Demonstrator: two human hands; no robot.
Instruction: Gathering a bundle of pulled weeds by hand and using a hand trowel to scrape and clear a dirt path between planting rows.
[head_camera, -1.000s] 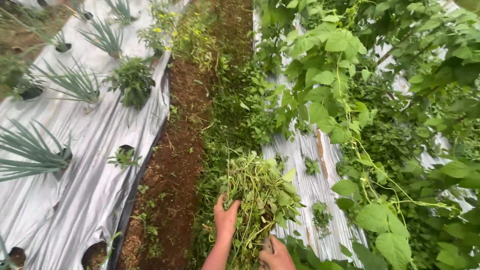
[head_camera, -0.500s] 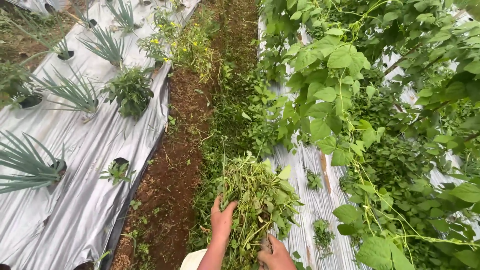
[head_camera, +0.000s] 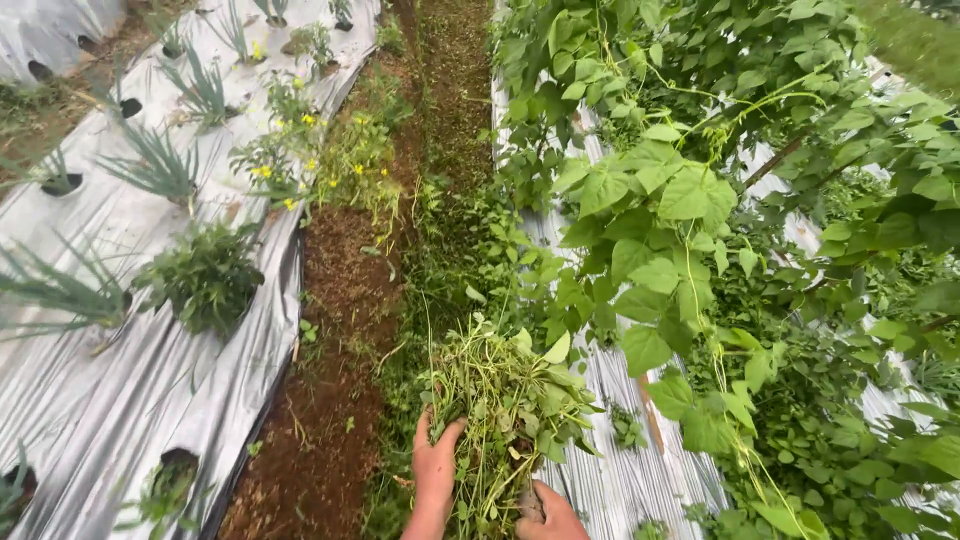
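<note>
— Silvery plastic mulch sheeting flanks our crumbly soil furrow.
— We clutch a stringy pulled-weed bundle, left hand and right hand closed, beside leafy bean vines.

Two bare, sleeveless forearms

Beyond my hands, a furrow of bare brown soil runs ahead between two raised beds under silver plastic mulch. Spiky green plants and leafy tufts grow through its holes, left of my hands.
</note>
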